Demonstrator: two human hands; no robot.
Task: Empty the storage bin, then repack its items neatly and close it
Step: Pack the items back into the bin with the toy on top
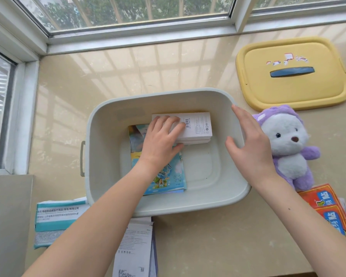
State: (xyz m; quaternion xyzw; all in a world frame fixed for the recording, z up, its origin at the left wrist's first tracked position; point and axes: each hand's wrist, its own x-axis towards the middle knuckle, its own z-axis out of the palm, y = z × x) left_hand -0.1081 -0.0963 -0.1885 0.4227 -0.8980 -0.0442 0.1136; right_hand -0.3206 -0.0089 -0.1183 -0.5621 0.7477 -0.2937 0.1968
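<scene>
Nearest, printed leaflets (135,246) and a teal-striped packet (56,218) poke out by the pale storage bin's (188,206) near rim, red packets (332,212) at the right. Inside the bin, the left hand (160,142) lies flat with fingers spread on a white box (196,126) overlapping a colourful booklet (168,176). The right hand (250,144), open, cups the right rim beside a purple plush bear (288,144). Farther right lies the yellow lid (292,90).

We see a pale grey-green plastic storage bin (168,204) holding a white printed cardboard box (198,126) and a blue illustrated picture book (168,176). The flat yellow plastic lid (292,90) has a blue handle (292,71). The plush bear (288,144) is purple and white. The table (88,92) is glossy beige.
</scene>
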